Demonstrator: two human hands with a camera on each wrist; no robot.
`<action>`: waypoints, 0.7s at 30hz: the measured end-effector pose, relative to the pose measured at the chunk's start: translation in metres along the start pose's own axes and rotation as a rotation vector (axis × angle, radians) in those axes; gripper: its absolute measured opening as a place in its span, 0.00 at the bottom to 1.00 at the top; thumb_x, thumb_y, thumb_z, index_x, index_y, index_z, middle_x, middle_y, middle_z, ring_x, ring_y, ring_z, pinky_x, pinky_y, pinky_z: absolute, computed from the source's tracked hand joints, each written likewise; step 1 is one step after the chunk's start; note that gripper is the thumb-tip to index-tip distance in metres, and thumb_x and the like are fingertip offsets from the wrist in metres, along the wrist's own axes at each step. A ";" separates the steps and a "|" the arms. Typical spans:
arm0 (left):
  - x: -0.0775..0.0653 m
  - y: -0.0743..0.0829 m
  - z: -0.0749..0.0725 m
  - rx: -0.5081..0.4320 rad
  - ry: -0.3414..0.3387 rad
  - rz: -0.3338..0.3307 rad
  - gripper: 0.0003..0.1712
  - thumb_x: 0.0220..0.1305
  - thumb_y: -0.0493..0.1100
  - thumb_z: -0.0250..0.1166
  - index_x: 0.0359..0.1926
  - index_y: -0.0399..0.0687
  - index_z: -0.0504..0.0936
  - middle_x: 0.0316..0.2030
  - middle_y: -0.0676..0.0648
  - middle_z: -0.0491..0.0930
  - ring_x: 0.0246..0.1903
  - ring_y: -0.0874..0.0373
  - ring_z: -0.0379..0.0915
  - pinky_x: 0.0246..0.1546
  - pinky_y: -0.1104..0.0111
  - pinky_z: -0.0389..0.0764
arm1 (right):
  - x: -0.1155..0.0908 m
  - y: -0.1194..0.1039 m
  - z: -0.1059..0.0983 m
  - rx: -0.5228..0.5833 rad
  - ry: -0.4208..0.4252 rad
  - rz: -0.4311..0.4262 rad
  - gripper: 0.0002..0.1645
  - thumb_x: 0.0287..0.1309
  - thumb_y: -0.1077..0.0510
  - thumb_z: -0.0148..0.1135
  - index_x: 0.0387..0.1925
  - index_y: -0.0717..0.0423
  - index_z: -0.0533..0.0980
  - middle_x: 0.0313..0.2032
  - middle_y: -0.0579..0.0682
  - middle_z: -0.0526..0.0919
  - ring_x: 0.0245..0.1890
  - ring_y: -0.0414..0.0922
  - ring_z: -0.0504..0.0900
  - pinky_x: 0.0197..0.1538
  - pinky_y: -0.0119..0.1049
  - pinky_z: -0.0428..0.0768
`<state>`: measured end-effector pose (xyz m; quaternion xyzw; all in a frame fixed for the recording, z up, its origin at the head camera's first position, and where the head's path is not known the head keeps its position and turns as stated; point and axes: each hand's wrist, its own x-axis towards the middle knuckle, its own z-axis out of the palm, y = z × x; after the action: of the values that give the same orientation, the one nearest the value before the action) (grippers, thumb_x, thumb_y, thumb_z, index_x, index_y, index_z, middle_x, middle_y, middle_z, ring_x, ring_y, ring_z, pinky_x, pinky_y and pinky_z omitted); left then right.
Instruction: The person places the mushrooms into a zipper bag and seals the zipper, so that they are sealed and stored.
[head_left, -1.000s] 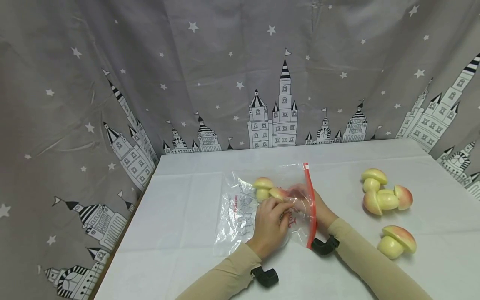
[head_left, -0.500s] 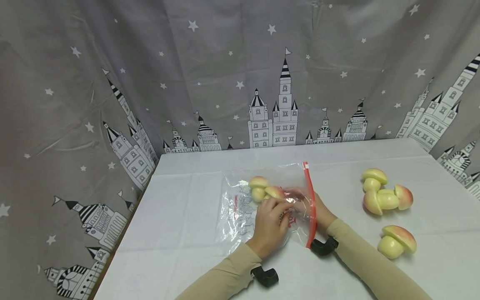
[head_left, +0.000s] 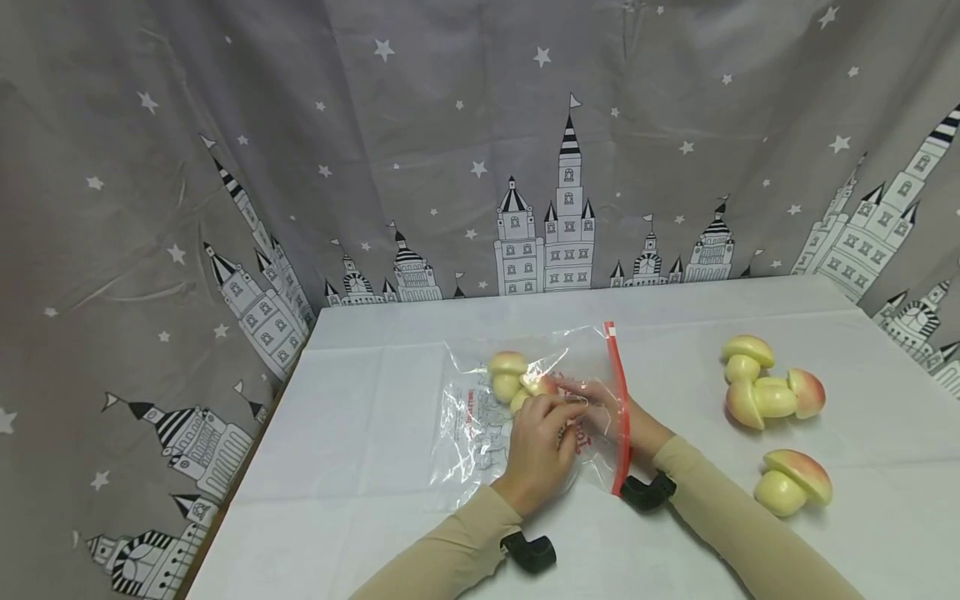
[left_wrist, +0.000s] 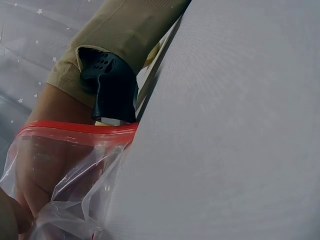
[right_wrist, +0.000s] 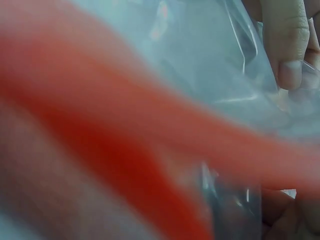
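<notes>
1. The right hand (head_left: 603, 408) lies inside the clear zip bag (head_left: 487, 467), its fingers pointing left in the frame. A visible finger reaches to the cap of a toy mushroom (head_left: 546, 385); whether the fingers grasp it cannot be told, since film and the other hand cover them.
2. The left hand (head_left: 538, 446) is outside, near the centre of the frame, its curled fingers pinching the bag's film; its knuckles overlap the lower edge of that same mushroom.
3. That mushroom lies directly left of the right hand's fingers, its long axis slanting, cap to the upper right, stem to the lower left. Just beyond it, further left, a second toy mushroom (head_left: 507, 375) shows its cap above its stem. Both are in the bag; inside it, the right hand is the nearer.
4. The bag's red zip strip (head_left: 621, 400) runs almost vertically across the right wrist, so the bag stretches leftward from its mouth over the white-covered desk (head_left: 360, 425).
5. Writing: red print on the bag stands sideways; near the right hand perhaps "To", the rest hidden. The small red line further left is unreadable.
6. At the right of the frame rest a touching cluster of toy mushrooms (head_left: 775, 400) and, below it, a lone mushroom (head_left: 793, 483).
</notes>
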<state>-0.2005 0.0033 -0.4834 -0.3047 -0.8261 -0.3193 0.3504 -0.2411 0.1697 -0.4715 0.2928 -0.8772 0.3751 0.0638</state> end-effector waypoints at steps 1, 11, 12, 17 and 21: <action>0.000 0.000 0.000 0.001 -0.001 0.001 0.18 0.49 0.33 0.68 0.43 0.50 0.89 0.38 0.50 0.82 0.36 0.56 0.75 0.40 0.65 0.73 | 0.000 -0.001 0.000 -0.005 -0.008 -0.010 0.25 0.64 0.64 0.55 0.63 0.65 0.75 0.61 0.64 0.80 0.62 0.64 0.80 0.64 0.55 0.76; 0.001 0.001 -0.001 -0.011 -0.012 -0.006 0.17 0.49 0.31 0.68 0.42 0.48 0.89 0.36 0.50 0.82 0.36 0.55 0.75 0.40 0.65 0.73 | 0.000 -0.004 -0.001 0.013 -0.059 0.018 0.28 0.66 0.61 0.54 0.66 0.66 0.72 0.63 0.68 0.77 0.63 0.67 0.77 0.65 0.64 0.72; 0.001 0.001 -0.001 -0.012 -0.011 -0.004 0.17 0.49 0.31 0.68 0.42 0.49 0.89 0.36 0.50 0.82 0.36 0.55 0.75 0.40 0.65 0.73 | -0.001 -0.004 -0.001 0.027 -0.060 0.018 0.29 0.65 0.61 0.53 0.66 0.66 0.72 0.64 0.68 0.76 0.63 0.67 0.77 0.65 0.64 0.72; 0.000 0.001 0.000 -0.020 -0.004 0.001 0.17 0.49 0.32 0.68 0.42 0.48 0.89 0.36 0.49 0.82 0.36 0.55 0.75 0.40 0.65 0.73 | -0.006 0.000 -0.002 0.081 -0.062 0.018 0.29 0.67 0.62 0.53 0.68 0.63 0.70 0.67 0.66 0.75 0.63 0.64 0.78 0.66 0.56 0.76; 0.000 0.001 0.001 -0.026 -0.002 -0.004 0.17 0.48 0.32 0.69 0.42 0.48 0.88 0.36 0.49 0.82 0.36 0.55 0.74 0.40 0.65 0.73 | -0.017 0.002 -0.011 0.131 -0.055 0.059 0.27 0.70 0.62 0.55 0.68 0.60 0.70 0.67 0.62 0.76 0.63 0.60 0.78 0.64 0.42 0.76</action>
<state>-0.2003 0.0041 -0.4837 -0.3077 -0.8230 -0.3304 0.3447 -0.2296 0.1858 -0.4706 0.2805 -0.8604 0.4253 0.0092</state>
